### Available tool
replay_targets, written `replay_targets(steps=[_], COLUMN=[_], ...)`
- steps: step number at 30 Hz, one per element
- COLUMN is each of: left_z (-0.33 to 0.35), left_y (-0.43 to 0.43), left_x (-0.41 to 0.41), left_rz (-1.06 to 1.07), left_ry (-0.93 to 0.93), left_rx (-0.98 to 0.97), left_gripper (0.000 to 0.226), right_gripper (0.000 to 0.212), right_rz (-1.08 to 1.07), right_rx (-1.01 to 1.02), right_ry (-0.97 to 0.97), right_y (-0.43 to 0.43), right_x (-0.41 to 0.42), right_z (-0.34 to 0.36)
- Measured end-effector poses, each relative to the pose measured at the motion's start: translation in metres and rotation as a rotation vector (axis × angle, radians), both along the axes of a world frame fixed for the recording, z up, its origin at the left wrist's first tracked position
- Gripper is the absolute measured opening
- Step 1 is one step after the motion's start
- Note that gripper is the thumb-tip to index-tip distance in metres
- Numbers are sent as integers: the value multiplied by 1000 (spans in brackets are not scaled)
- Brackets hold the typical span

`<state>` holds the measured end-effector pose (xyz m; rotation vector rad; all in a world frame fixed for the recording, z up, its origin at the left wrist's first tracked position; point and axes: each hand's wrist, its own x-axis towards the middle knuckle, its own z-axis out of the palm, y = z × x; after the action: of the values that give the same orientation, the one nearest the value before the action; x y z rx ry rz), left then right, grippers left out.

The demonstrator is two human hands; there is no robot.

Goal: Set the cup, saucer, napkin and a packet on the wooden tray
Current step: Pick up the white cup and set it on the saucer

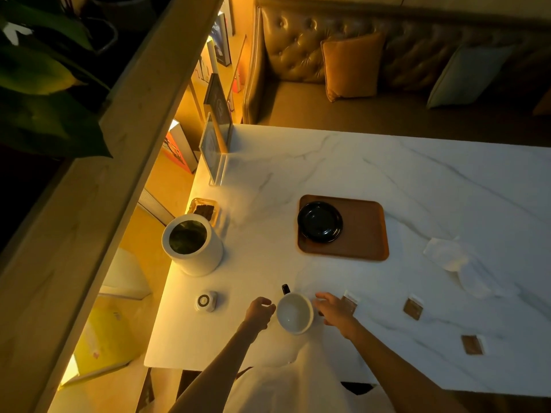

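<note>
A white cup (294, 312) with a dark handle on its far side stands on the marble table (402, 180) near the front edge. My right hand (335, 310) wraps the cup's right side. My left hand (259, 311) is loosely curled at its left rim; whether it grips is unclear. The black saucer (320, 222) lies on the left part of the wooden tray (365, 231), farther back. A white napkin (444, 251) lies to the right of the tray. Three brown packets lie to the right of the cup: one (350, 302) by my right hand, another (413, 307), and a third (472, 344).
A white cylindrical canister (192, 244) stands at the table's left, with a small round white device (205, 301) in front of it and a glass dish (205, 210) behind. An acrylic sign holder (213, 150) is at the far left corner. A sofa with cushions lies beyond.
</note>
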<state>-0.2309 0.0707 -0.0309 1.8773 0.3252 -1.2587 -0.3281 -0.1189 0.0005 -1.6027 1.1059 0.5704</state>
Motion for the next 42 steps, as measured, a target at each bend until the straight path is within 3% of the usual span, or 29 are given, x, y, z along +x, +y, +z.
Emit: replay_targets(steps=[7,16,29,42], left_z=[1,3,16,64], left_y=[-7,-8,-25,-128], left_x=[-9,-14,-3,96], left_rz=[-84,-18,83,-34], left_ry=[62,206,187,-93], left_rx=[-27,-102,-120,-207], left_gripper=[53,54,55,58], right_gripper=[46,46,44,50], right_rz=[118,150,56,-108], right_rx=[38,92,211,279], right_ry=[7,39,10,-209], right_y=[7,12,-1,-91], right_x=[4,10,24,107], right_z=[-10,-24,-4,48])
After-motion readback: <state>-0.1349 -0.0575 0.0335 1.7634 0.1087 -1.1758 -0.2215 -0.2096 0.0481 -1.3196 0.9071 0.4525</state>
